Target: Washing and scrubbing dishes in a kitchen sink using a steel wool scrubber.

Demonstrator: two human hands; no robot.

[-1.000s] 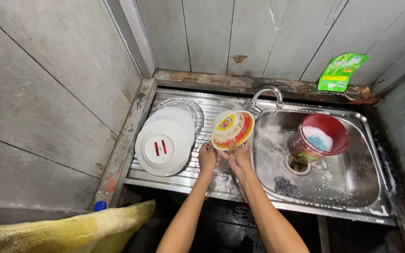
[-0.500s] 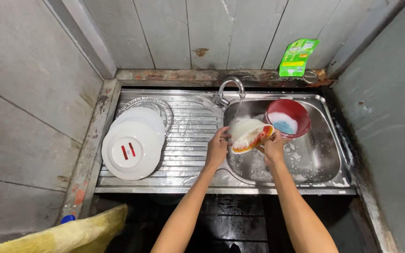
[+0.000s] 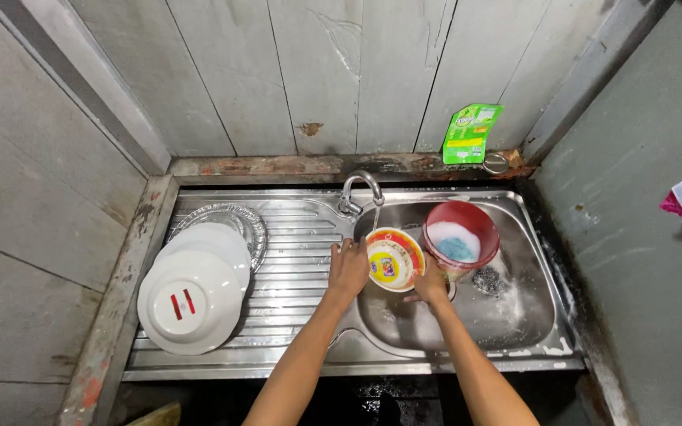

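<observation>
I have both hands on 1 bowl (image 3: 393,259), held over the left side of the sink (image 3: 515,331), right under the tap (image 3: 361,192). A thin stream of water runs from the spout onto the bowl's rim. My left hand (image 3: 348,268) grasps the bowl's left edge with its fingers curled over the rim; my right hand (image 3: 431,285) grips the lower right edge from beneath. The bowl is tilted toward me, so its yellow and red inside faces up.

Just beside it to the right, a red tub (image 3: 461,237) stands in the sink with suds and a blue sponge inside. A dark scrubber (image 3: 485,280) lies on the sink floor close by, and foam streaks the basin.

On the drainboard (image 3: 294,237) to the left, a stack of white plates (image 3: 191,301) lies face down, overlapping a foil tray (image 3: 234,218) behind it. By my judgement those are done and draining, while this bowl is mid-rinse and not yet racked. A green pouch (image 3: 471,132) leans on the wall behind the sink.
</observation>
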